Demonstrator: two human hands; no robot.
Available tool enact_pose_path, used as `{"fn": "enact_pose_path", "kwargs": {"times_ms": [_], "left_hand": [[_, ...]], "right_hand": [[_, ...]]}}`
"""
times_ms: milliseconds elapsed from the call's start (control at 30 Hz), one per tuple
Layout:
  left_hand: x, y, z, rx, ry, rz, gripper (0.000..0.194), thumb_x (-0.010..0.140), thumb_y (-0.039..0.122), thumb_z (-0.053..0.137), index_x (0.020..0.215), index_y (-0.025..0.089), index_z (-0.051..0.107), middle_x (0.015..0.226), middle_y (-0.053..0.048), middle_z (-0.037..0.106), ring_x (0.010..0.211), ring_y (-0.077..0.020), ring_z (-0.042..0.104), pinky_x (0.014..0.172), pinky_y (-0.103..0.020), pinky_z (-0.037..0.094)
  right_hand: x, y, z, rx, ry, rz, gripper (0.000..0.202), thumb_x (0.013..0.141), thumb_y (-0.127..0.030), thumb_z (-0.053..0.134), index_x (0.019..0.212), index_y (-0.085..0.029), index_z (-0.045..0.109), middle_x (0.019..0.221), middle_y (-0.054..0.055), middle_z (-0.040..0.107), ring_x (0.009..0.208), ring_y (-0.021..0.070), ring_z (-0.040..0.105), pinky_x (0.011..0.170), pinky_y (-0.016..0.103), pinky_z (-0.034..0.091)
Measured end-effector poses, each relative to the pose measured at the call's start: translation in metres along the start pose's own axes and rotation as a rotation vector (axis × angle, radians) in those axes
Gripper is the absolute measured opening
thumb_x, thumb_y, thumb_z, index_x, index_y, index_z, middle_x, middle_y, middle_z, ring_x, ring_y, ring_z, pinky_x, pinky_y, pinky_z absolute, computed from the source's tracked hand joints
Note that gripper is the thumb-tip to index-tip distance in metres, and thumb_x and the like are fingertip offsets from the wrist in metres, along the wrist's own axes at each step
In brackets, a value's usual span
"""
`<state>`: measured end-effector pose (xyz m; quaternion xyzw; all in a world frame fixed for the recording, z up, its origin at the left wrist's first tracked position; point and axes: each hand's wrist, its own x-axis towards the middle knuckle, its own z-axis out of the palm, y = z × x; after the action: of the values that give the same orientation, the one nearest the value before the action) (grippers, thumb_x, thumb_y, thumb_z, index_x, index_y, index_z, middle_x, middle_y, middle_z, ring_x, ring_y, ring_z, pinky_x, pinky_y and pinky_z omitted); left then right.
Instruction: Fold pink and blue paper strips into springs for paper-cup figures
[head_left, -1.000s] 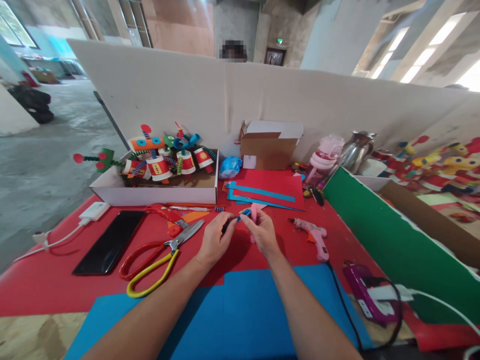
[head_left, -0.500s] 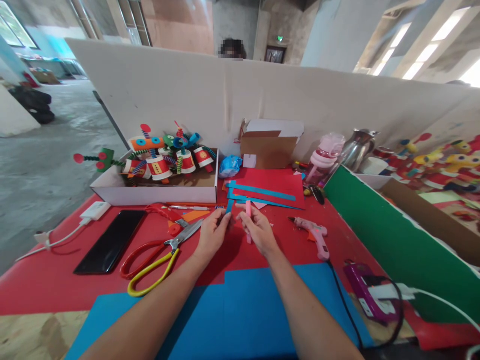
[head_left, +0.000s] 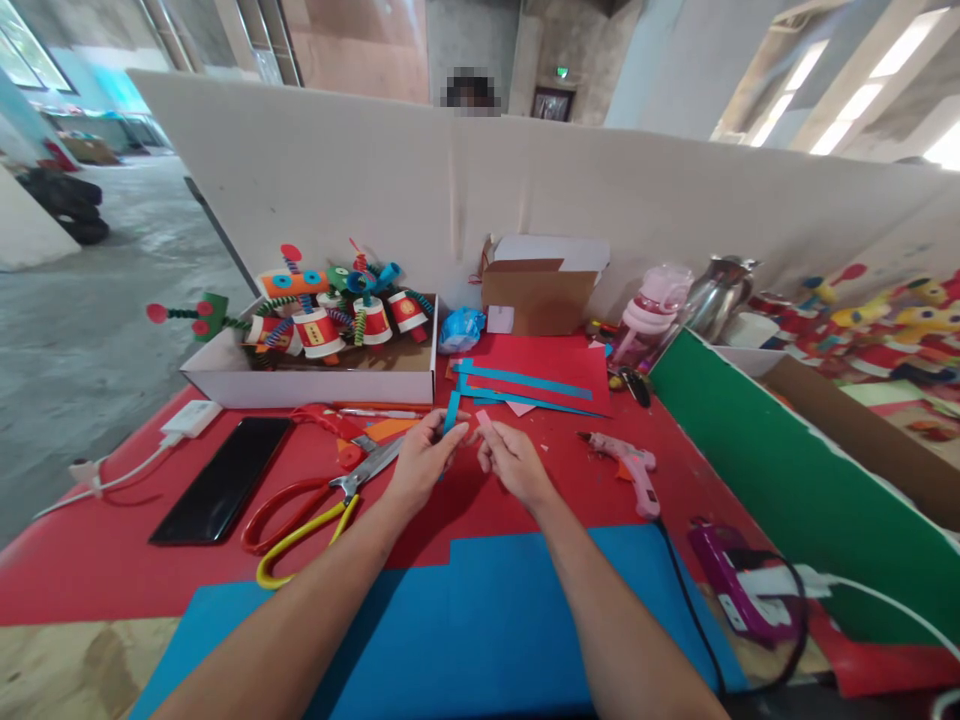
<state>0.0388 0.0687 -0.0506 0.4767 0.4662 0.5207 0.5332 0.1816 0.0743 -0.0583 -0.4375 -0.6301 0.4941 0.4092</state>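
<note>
Between the thumb and fingers of my left hand [head_left: 429,452] is a narrow blue paper strip [head_left: 451,412], its upper end sticking up past the fingertips. My right hand [head_left: 516,462] pinches a pink paper strip [head_left: 484,421], of which only a short end shows. The fingertips of both hands are close together above the red table cover [head_left: 465,520]. Just beyond them, more blue paper strips [head_left: 525,382] lie on a red sheet [head_left: 574,355]. Large scissors [head_left: 349,485] with red and yellow handles rest left of my left hand.
A white box [head_left: 315,390] of paper-cup figures stands at the back left, near a black phone [head_left: 221,482]. To the right lie a pink glue gun [head_left: 630,465] with a cord, a purple power block [head_left: 739,585] and a green-sided box [head_left: 795,480]. Blue sheets [head_left: 502,620] cover the front.
The blue strip now stands further up out of my left hand. My right hand has turned the pink strip, so less of it shows.
</note>
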Motion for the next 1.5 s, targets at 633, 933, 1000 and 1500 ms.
{"fn": "enact_pose_path", "kwargs": {"times_ms": [633, 933, 1000, 1500], "left_hand": [[0.020, -0.002, -0.025, -0.296, 0.290, 0.105, 0.029, 0.065, 0.035, 0.073, 0.062, 0.016, 0.051, 0.047, 0.007, 0.042, 0.037, -0.0031, 0.033, 0.035, -0.017, 0.022], [0.011, 0.005, -0.022, -0.331, -0.072, -0.004, 0.036, 0.067, 0.042, 0.073, 0.059, 0.016, 0.049, 0.044, 0.007, 0.042, 0.037, -0.0034, 0.031, 0.037, -0.017, 0.023], [0.005, 0.005, -0.013, -0.197, -0.146, -0.023, 0.035, 0.067, 0.044, 0.072, 0.059, 0.016, 0.053, 0.043, 0.006, 0.043, 0.037, -0.0038, 0.031, 0.037, -0.018, 0.022], [0.000, 0.000, 0.000, -0.230, -0.013, -0.110, 0.036, 0.064, 0.047, 0.072, 0.080, 0.017, 0.059, 0.046, 0.009, 0.043, 0.036, -0.0035, 0.027, 0.036, -0.018, 0.017]], "right_hand": [[-0.007, -0.011, -0.015, 0.144, -0.349, 0.326, 0.038, 0.085, -0.053, 0.049, 0.075, -0.016, 0.056, 0.051, -0.002, 0.059, 0.037, 0.0081, 0.051, 0.037, 0.018, 0.038], [-0.001, -0.008, -0.020, 0.425, -0.142, 0.360, 0.057, 0.088, -0.062, 0.037, 0.070, -0.014, 0.062, 0.058, 0.003, 0.061, 0.050, 0.0087, 0.056, 0.051, 0.019, 0.044], [-0.003, -0.009, -0.010, 0.480, -0.251, 0.390, 0.054, 0.089, -0.060, 0.037, 0.073, -0.014, 0.061, 0.057, 0.003, 0.061, 0.054, 0.0112, 0.058, 0.056, 0.022, 0.048], [-0.001, -0.014, -0.010, 0.120, 0.035, 0.112, 0.028, 0.080, -0.047, 0.057, 0.073, -0.020, 0.052, 0.060, -0.005, 0.046, 0.046, 0.0071, 0.034, 0.041, 0.019, 0.026]]}}
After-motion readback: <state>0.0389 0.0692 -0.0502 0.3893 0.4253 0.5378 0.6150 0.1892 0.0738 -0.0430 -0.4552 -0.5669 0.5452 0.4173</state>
